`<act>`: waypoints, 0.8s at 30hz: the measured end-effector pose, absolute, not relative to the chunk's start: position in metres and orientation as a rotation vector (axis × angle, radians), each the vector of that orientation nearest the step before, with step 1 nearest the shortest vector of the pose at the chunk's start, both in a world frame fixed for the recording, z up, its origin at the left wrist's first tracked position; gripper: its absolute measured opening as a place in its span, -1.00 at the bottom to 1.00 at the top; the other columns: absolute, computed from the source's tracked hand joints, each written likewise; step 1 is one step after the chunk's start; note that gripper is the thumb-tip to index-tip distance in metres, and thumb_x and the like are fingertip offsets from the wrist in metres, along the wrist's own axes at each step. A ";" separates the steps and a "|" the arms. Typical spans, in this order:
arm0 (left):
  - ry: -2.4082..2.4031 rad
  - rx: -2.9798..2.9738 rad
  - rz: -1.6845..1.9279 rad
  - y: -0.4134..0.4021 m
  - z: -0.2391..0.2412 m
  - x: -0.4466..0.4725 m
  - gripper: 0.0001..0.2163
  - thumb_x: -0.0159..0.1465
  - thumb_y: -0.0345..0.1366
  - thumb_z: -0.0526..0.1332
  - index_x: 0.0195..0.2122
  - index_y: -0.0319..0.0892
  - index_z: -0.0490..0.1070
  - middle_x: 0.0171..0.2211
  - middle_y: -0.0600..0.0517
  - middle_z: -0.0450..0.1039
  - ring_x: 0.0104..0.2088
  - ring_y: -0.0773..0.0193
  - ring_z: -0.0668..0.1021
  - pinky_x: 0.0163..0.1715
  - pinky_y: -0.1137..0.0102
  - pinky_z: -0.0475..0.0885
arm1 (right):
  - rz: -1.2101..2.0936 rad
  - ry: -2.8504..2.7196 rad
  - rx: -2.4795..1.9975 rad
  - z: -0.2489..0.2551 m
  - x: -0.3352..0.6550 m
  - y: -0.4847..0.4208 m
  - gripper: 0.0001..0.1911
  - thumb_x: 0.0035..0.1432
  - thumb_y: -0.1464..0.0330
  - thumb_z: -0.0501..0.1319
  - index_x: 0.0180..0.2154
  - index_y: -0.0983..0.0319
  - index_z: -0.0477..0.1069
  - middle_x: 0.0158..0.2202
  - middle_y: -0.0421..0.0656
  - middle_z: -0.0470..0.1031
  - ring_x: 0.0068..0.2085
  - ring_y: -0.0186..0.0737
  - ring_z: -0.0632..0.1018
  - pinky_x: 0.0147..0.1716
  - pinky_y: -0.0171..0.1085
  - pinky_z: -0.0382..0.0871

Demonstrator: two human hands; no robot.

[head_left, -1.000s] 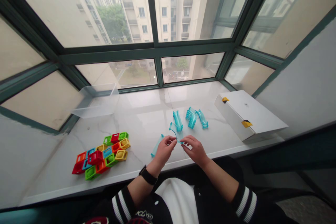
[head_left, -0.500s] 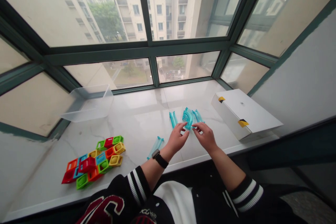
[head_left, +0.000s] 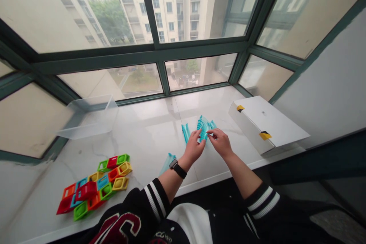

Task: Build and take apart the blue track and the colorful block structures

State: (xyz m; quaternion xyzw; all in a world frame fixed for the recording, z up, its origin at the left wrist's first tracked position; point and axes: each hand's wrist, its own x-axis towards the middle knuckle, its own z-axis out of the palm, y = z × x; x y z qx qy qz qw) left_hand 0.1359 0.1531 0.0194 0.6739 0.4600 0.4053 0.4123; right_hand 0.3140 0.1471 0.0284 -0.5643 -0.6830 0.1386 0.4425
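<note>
My left hand (head_left: 195,148) and my right hand (head_left: 220,143) meet over a cluster of translucent turquoise curved track pieces (head_left: 204,126) on the white marble sill (head_left: 148,129). Both hands pinch at the curved pieces, fingers closed on them. A straight turquoise piece (head_left: 185,132) stands just left of my left hand. Another turquoise piece (head_left: 168,161) lies nearer me, partly hidden by my left wrist with its black watch.
A heap of bright red, orange, yellow, green and blue square frames (head_left: 94,187) lies at the front left. A clear plastic tub (head_left: 88,117) sits at the back left. A white box (head_left: 267,125) with yellow tape lies to the right. Window frames ring the sill.
Both hands moved away from me, from the sill's front edge up to the curved turquoise pieces, and closed on them. The view drifted right.
</note>
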 end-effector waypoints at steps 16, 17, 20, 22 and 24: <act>1.158 1.668 0.996 0.158 0.007 0.137 -0.48 0.35 -0.32 0.25 0.35 -0.07 0.33 0.26 -0.19 0.34 0.00 0.14 0.57 -0.24 0.33 0.58 | 0.388 -1.701 -1.415 0.019 0.316 0.153 -0.82 0.30 0.33 0.23 -0.18 0.14 0.63 -0.18 -0.11 0.64 -0.36 -0.20 0.58 -0.23 -0.18 0.52; 1.155 1.670 0.995 0.157 0.007 0.136 -0.48 0.35 -0.32 0.26 0.35 -0.07 0.33 0.27 -0.19 0.34 0.00 0.14 0.57 -0.24 0.33 0.58 | 0.392 -1.701 -1.415 0.019 0.316 0.153 -0.82 0.30 0.33 0.23 -0.18 0.14 0.63 -0.18 -0.11 0.64 -0.36 -0.20 0.58 -0.23 -0.18 0.52; 1.151 1.682 0.998 0.157 0.005 0.136 -0.47 0.36 -0.30 0.26 0.36 -0.05 0.32 0.27 -0.19 0.35 -0.01 0.14 0.57 -0.24 0.33 0.58 | 0.396 -1.700 -1.417 0.019 0.316 0.152 -0.82 0.29 0.33 0.23 -0.17 0.13 0.63 -0.17 -0.11 0.64 -0.36 -0.20 0.58 -0.23 -0.18 0.52; 1.152 1.684 1.000 0.157 0.005 0.136 -0.48 0.36 -0.29 0.26 0.36 -0.05 0.32 0.27 -0.19 0.35 -0.01 0.15 0.57 -0.25 0.34 0.58 | 0.392 -1.701 -1.420 0.018 0.316 0.152 -0.81 0.29 0.34 0.23 -0.17 0.13 0.64 -0.18 -0.12 0.64 -0.36 -0.20 0.58 -0.22 -0.18 0.52; 1.154 1.681 1.003 0.157 0.004 0.135 -0.48 0.36 -0.27 0.27 0.35 -0.04 0.33 0.26 -0.18 0.35 -0.02 0.15 0.57 -0.26 0.35 0.57 | 0.389 -1.709 -1.419 0.019 0.316 0.152 -0.81 0.29 0.34 0.23 -0.16 0.13 0.64 -0.18 -0.11 0.63 -0.36 -0.20 0.58 -0.22 -0.18 0.52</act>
